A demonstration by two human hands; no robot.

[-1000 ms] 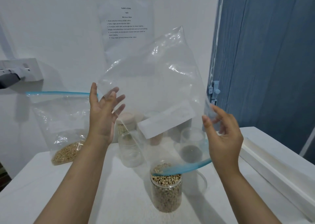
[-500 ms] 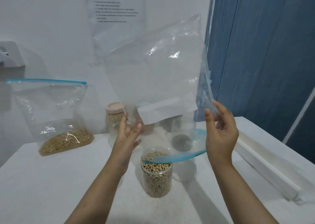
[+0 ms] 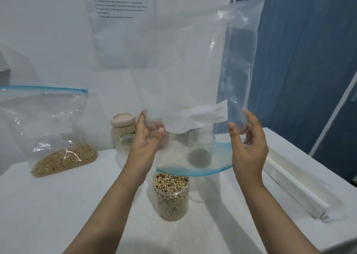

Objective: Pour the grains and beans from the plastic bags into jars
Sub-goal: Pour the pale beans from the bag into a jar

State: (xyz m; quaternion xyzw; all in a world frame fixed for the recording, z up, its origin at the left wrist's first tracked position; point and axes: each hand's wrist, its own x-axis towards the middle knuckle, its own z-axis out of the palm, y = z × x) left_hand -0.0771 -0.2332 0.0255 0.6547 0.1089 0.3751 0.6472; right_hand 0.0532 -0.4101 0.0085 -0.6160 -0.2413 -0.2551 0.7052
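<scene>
Clear bag looks empty, we hold it upside down, left hand and right hand pinching sides over bean jar at centre; next, grain bag at left.

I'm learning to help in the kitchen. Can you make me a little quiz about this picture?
1. True or false: the upside-down bag still has beans in it.
2. What sits right under the bag's blue zip edge? A) the open jar of beans B) the lidded jar
3. Which hands hold the upside-down bag?

Key:
1. False, it looks empty.
2. A.
3. Both: left hand and right hand.
</scene>
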